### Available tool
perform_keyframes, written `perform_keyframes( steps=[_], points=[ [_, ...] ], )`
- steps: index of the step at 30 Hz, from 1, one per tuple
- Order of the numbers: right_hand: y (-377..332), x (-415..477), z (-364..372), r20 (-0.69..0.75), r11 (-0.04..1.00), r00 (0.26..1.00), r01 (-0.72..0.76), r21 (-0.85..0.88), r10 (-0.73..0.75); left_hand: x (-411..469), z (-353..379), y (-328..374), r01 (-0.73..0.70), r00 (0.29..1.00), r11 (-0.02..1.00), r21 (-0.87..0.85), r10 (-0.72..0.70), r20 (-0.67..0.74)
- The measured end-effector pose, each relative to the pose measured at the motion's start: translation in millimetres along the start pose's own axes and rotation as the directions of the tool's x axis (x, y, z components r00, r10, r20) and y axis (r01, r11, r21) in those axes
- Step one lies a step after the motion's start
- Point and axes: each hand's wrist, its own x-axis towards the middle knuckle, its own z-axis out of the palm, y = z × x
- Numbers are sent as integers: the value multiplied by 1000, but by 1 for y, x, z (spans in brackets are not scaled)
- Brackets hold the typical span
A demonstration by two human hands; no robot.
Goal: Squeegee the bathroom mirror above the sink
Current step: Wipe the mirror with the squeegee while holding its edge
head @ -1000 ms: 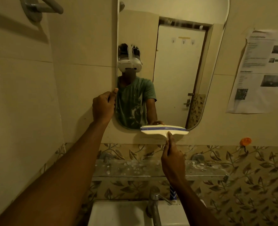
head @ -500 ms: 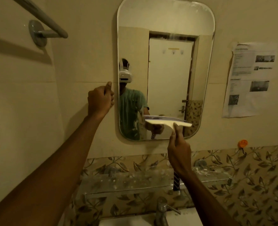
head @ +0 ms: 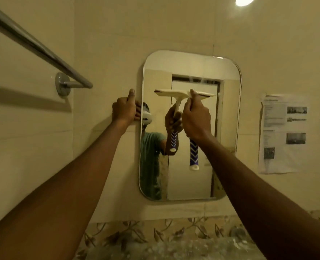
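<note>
The rounded wall mirror [head: 191,181] hangs in the middle of the head view. My right hand [head: 195,117] grips a squeegee [head: 193,156] with a cream blade and a blue-and-white handle that hangs below my fist. Its blade lies level against the upper part of the glass, just under the reflected door top. My left hand [head: 124,109] is closed around the mirror's left edge, thumb up on the wall. The glass reflects my hand, the squeegee and a green shirt.
A chrome towel bar [head: 33,44] juts from the left wall at upper left. Printed paper sheets [head: 283,134] are stuck to the wall on the right. A soap-flecked shelf [head: 174,248] and leaf-patterned tiles run along the bottom.
My right hand has lifted the squeegee from the mirror's bottom edge to its upper part. My view has tilted up, and the sink has dropped out of sight. The left hand stays on the mirror's edge.
</note>
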Motion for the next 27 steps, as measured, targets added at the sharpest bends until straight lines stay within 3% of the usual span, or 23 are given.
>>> perform_keyframes(
  steps=[13,19,23,27],
  points=[
    [-34,75,27,-26,994,997,65,-83,-67,10,-3,2,-5,995,999,54,-1,97],
    [8,-22,36,104,991,991,94,-100,-83,17,-9,-2,110,976,991,-72,-94,196],
    [31,-96,39,198,985,980,16,-170,18,17,-11,-1,128,967,989,-76,-107,231],
    [8,-64,28,176,998,983,-57,17,53,14,-13,4,94,968,995,-30,-84,237]
  ],
)
